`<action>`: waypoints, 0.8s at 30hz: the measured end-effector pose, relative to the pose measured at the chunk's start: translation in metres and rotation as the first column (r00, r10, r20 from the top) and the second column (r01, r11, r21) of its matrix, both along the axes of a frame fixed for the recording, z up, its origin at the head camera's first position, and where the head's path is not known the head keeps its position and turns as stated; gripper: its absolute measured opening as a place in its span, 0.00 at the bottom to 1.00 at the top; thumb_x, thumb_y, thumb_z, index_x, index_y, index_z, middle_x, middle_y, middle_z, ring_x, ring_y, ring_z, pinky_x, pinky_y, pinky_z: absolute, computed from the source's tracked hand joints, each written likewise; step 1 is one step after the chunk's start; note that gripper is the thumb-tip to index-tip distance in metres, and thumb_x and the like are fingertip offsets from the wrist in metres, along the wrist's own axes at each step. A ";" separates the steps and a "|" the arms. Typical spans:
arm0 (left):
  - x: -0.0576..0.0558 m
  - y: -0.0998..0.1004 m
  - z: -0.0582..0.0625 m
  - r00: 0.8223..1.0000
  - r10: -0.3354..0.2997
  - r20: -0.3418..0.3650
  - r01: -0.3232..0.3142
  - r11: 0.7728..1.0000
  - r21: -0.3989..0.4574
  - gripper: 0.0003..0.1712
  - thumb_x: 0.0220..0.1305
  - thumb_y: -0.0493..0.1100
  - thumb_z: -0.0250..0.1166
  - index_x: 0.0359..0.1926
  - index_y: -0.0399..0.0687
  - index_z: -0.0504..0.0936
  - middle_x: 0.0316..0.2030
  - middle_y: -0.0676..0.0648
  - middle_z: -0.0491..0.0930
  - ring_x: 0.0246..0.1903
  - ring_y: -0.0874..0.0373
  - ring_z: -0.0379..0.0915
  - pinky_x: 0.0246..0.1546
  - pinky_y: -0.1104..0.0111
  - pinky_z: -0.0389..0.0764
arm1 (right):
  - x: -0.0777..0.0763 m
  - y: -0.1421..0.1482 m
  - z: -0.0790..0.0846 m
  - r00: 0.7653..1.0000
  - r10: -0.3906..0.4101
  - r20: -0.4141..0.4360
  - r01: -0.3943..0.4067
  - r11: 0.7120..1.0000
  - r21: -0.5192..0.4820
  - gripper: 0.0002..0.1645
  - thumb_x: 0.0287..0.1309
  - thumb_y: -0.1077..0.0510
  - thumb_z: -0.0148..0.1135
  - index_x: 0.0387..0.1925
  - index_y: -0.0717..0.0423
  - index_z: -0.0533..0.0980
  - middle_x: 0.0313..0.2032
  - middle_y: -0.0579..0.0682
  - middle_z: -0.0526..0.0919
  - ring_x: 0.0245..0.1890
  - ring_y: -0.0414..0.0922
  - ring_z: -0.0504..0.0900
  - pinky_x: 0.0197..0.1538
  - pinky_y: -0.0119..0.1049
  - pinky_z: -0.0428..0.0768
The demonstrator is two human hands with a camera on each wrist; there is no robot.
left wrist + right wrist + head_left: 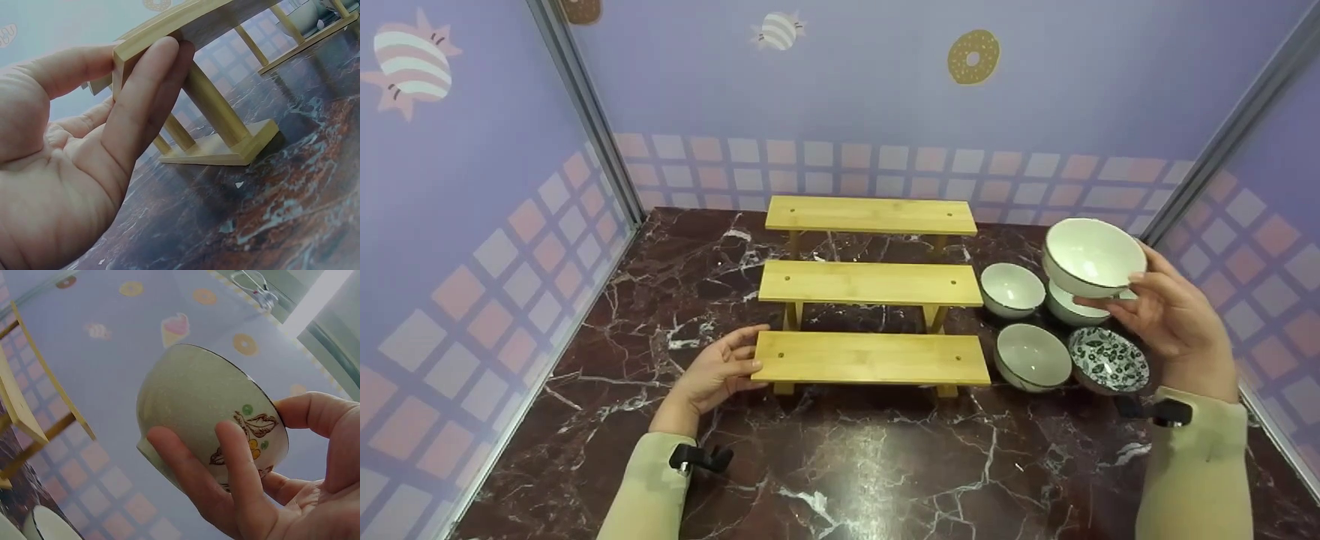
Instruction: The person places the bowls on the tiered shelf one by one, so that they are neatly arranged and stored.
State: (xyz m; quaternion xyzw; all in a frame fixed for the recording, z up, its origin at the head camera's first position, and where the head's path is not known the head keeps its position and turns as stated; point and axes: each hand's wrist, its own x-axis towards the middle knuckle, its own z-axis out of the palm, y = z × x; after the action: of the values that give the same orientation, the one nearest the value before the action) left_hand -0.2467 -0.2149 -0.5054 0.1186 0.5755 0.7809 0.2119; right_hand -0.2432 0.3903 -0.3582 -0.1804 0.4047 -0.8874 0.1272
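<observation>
L hand (720, 371): pinched lowest board (870, 358) of wooden stand (870, 282) at L end; I cdn't see some fingertips.
Wooden stand: stood on table (840, 457), legs mostly hid.
Rear R bowl (1065, 307): was partly hid behind held bowl (1093, 253) & R hand (1174, 322).
Held bowl: was up off table, nr patterned bowl (1108, 361).
R hand: gripped held bowl's R side; sleeve (1196, 472) cut off at btm.

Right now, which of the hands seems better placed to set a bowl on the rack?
Probably the right hand: it holds a bowl up beside the wooden rack, while the left hand grips the left end of the front board.
</observation>
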 end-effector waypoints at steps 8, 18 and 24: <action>0.001 0.000 0.000 1.000 -0.003 0.007 0.003 1.000 0.022 0.43 0.70 0.25 0.58 0.80 0.34 0.48 0.54 0.49 0.84 0.45 0.54 0.87 0.43 0.65 0.91 | -0.030 -0.041 0.012 1.000 0.031 -0.007 -0.030 0.997 0.068 0.36 0.75 0.73 0.31 0.80 0.55 0.49 0.64 0.66 0.71 0.50 0.71 0.85 0.44 0.40 0.91; 0.001 0.001 -0.002 1.000 0.004 0.013 -0.004 1.000 0.020 0.43 0.70 0.26 0.58 0.80 0.35 0.48 0.54 0.49 0.84 0.45 0.55 0.87 0.44 0.65 0.91 | -0.060 -0.088 0.029 0.997 -0.028 0.066 0.016 0.986 0.165 0.41 0.75 0.71 0.39 0.83 0.52 0.41 0.66 0.64 0.61 0.45 0.63 0.89 0.45 0.39 0.91; 0.001 0.000 -0.003 1.000 0.010 0.016 -0.011 1.000 0.019 0.42 0.71 0.26 0.58 0.80 0.36 0.50 0.54 0.50 0.84 0.45 0.55 0.87 0.43 0.66 0.91 | -0.078 -0.114 0.033 0.992 -0.057 0.109 0.031 0.973 0.228 0.42 0.74 0.70 0.39 0.83 0.48 0.44 0.70 0.61 0.55 0.42 0.64 0.89 0.35 0.30 0.90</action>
State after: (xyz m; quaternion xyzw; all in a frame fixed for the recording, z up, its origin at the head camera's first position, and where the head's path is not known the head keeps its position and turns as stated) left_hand -0.2459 -0.2148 -0.5081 0.1116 0.5669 0.7884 0.2111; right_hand -0.3208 0.2761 -0.3250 -0.1044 0.4989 -0.8472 0.1501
